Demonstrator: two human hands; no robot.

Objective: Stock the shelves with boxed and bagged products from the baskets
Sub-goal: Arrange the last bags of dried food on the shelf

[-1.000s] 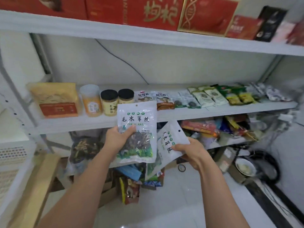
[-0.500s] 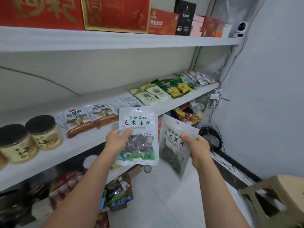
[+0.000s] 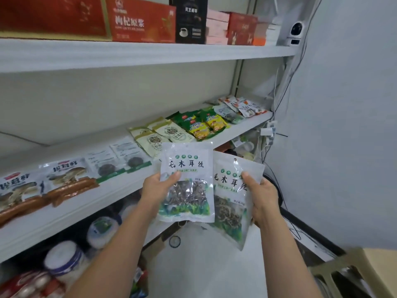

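Head view: I am holding two matching bags of dried fungus at the centre of the frame, one in each hand. My left hand [image 3: 158,189] grips the left bag [image 3: 187,183] by its left edge, thumb across the front. The bag stands nearly upright, long axis vertical, label facing me. My right hand [image 3: 261,194] grips the right bag [image 3: 232,201] by its right edge. This one tilts, with its bottom corner pointing to the lower right, and its left edge is tucked behind the left bag.

The middle shelf [image 3: 242,131] runs from the lower left of the frame up to right of centre, so it lies above and left of both bags. My left hand is the nearer one, just in front of the shelf's front edge.

Flat packets already lie there in rows: beige packets [image 3: 163,136] directly above the left bag, green and yellow packets [image 3: 204,123] further right. I judge the bare room to be a strip along the front edge at the right and the deeper part by the back wall. The top shelf [image 3: 150,54] leaves plenty of headroom. A stool [image 3: 354,274] sits at lower right, well clear of my arms.
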